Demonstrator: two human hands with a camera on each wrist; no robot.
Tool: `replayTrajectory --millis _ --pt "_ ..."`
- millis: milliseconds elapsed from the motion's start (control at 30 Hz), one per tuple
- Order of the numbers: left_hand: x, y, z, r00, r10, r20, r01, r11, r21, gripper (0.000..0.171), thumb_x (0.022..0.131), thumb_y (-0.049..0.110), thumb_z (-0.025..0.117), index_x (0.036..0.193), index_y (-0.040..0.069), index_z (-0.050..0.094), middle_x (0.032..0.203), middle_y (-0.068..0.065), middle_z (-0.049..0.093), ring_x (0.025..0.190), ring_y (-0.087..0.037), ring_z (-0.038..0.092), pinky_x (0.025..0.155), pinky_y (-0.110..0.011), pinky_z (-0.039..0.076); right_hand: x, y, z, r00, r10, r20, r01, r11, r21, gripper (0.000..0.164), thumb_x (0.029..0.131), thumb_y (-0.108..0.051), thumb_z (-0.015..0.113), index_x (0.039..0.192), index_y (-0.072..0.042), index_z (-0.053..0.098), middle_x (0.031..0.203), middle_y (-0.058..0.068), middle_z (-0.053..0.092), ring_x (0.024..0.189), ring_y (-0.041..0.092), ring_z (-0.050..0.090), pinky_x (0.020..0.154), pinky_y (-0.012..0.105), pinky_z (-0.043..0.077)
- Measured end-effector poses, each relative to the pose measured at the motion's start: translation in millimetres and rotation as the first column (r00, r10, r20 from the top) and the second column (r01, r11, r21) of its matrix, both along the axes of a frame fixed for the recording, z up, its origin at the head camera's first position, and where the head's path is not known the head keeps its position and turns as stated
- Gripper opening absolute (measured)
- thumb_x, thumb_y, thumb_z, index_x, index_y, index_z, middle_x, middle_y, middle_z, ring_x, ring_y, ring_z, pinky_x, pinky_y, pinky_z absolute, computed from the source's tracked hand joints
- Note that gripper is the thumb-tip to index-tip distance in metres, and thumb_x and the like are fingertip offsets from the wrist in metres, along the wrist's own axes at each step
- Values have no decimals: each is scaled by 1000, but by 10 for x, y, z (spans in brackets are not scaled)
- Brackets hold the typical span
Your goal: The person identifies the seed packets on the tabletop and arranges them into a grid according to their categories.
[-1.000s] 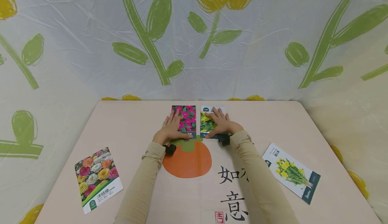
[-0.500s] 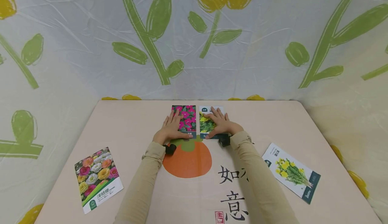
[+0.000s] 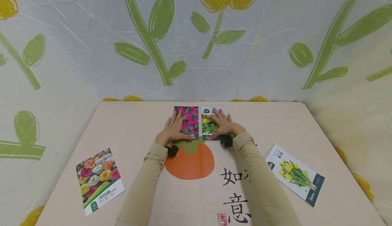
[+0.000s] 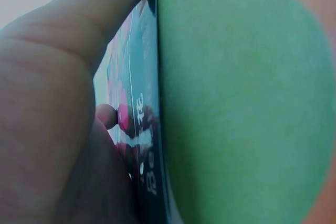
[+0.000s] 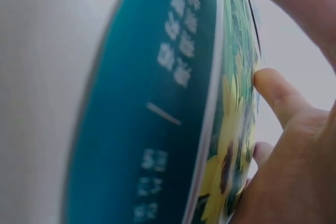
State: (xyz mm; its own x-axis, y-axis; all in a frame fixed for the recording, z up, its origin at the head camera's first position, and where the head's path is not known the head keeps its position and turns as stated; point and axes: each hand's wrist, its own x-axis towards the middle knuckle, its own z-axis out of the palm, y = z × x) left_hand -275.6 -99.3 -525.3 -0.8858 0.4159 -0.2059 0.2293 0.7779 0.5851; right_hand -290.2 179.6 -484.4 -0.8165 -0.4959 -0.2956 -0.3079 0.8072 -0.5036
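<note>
Mid-frame, fingers spread, the left hand (image 3: 173,129) rests on the pink-flower packet (image 3: 191,121), the right hand (image 3: 226,125) on the yellow-flower packet (image 3: 208,128). Both lie lengthwise up-frame, just apart; fingertip pressure is unclear.

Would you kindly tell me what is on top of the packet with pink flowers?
The left hand rests on the pink-flower packet, covering much of its left side. Its flower picture shows at right; any print beneath the hand cannot be seen.
</note>
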Motion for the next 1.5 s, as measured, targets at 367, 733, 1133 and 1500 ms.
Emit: replayTrajectory --millis 367,733,1133,1500 --pt "28 1 17 1000 3 -4 -3 1000 -3 114 76 68 72 160 17 13 165 -1 -18 147 -19 -27 118 -43 -17 14 -5 -8 1000 7 -19 -7 1000 -13 106 70 -44 89 157 -20 31 166 14 -8 149 38 -16 112 66 -13" --pt "49 6 58 1000 2 -2 -2 1000 -22 113 78 67 72 160 16 12 164 -2 -19 147 -20 -27 118 -44 -16 15 18 -29 1000 8 -30 -9 1000 -22 108 71 -45 88 158 -22 29 166 14 -8 149 38 -16 112 66 -13" --pt "71 27 134 1000 2 -8 -2 1000 -17 114 79 64 73 160 14 11 164 -5 -21 147 -24 -28 119 -44 -15 -9 41 -62 998 30 -49 -32 999 -32 110 70 -49 87 158 -20 28 165 16 -7 148 42 -16 112 67 -13" --pt "144 32 224 1000 17 -22 -17 1000 11 114 80 58 76 160 11 11 165 -8 -15 148 -29 -24 119 -46 -13 2 70 -70 997 30 -68 -33 999 -44 107 70 -48 88 157 -20 31 165 17 -5 148 43 -14 112 68 -11"
